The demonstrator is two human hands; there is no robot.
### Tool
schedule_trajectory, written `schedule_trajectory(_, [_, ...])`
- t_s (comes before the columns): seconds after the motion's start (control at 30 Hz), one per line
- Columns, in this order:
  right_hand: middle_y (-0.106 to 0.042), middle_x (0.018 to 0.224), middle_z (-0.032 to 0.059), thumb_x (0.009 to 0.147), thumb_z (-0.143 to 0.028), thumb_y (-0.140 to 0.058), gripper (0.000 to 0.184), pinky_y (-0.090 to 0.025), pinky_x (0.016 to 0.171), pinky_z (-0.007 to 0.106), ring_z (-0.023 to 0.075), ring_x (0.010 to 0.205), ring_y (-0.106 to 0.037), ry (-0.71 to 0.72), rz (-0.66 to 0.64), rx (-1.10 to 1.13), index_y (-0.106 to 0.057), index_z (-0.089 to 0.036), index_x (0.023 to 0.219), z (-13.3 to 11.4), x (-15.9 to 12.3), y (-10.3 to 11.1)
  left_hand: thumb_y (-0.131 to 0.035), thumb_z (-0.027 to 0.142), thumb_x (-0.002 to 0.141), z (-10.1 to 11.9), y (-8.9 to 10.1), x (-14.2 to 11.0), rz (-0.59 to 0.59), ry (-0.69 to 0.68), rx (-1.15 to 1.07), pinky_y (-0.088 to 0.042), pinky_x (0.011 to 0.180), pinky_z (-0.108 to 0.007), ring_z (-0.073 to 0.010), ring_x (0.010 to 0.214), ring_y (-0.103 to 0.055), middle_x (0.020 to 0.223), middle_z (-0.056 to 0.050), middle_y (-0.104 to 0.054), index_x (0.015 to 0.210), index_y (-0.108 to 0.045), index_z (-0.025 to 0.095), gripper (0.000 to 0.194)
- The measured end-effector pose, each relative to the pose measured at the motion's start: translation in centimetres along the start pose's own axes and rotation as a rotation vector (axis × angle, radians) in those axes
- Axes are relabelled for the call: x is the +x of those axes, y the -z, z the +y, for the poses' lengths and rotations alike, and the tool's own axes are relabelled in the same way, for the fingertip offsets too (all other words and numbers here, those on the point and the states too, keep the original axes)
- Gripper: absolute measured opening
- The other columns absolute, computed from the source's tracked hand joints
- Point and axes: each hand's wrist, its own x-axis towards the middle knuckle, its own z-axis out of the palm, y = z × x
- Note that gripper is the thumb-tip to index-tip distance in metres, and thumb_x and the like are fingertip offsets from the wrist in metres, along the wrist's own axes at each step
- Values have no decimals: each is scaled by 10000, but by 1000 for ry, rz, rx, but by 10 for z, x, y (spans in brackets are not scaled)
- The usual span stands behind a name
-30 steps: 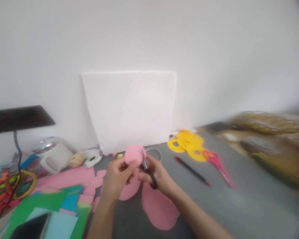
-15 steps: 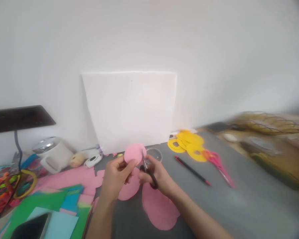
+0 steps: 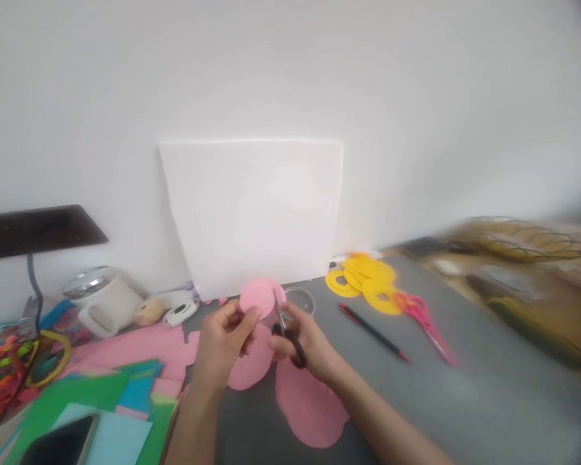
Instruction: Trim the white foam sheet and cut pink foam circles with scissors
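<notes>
One pale wall (image 3: 416, 116) fills the upper view, above a gray table (image 3: 469, 394) and a white panel (image 3: 256, 213) standing upright against it. On the tabletop, nearer the person, lie rounded pink cutouts (image 3: 314, 407), partly covered by the hands and the right forearm. Above these, the left hand (image 3: 226, 337) and right hand (image 3: 308, 337) work close together, just apart. The right fingers are curled through black-handled scissors (image 3: 297, 350), whose long axis runs forward and slightly left, from the grip to the tips. Left of the blades is the pink disc (image 3: 257, 299), raised off the table and pinched by its near edge between the left thumb and fingers; the blades meet its right edge, with a sliver of pink on their far side. Smallest details are least certain: the right hand hides part of a clear ring (image 3: 313, 302), the left fingertips behind the disc are out of sight, and blur leaves the blades' gap unreadable.
</notes>
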Motion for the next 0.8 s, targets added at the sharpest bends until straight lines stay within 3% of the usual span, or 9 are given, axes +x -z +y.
schedule_trajectory(0.13, [-490, 481, -101, 654, -389, -798, 534, -394, 476, 224, 136, 485, -558, -14, 43, -20, -480, -180, 1029, 2, 0, 0, -611, 452, 788, -2, -2, -1, -66, 28, -18, -315, 386, -203, -66, 385, -410, 502, 53, -516, 664, -537, 175, 313])
schedule_trajectory(0.3, [-575, 599, -54, 657, -394, -801, 539, -399, 510, 222, 121, 538, -554, 25, -33, 36, -484, -184, 1040, 3, 0, -2, -624, 455, 775, -4, -8, -2, -49, 21, 16, -320, 385, -204, -64, 379, -413, 485, 37, -516, 586, -530, 160, 362])
schedule_trajectory(0.57, [-484, 618, -74, 610, -440, -828, 602, -322, 543, 221, 85, 546, -417, 78, -81, 111, -477, -185, 1027, -3, 0, -1, -635, 409, 759, -2, -4, -1, -91, 13, 113, -305, 383, -193, -63, 372, -391, 434, 59, -470, 568, -491, 173, 336])
schedule_trajectory(0.8, [-409, 546, -106, 609, -405, -836, 579, -226, 482, 207, 63, 498, -292, 80, -70, 102, -483, -174, 1006, -4, 0, -1, -678, 365, 714, -2, -3, -1, -76, 38, 94, -305, 383, -196, -66, 370, -399, 445, 63, -478, 598, -530, 171, 270])
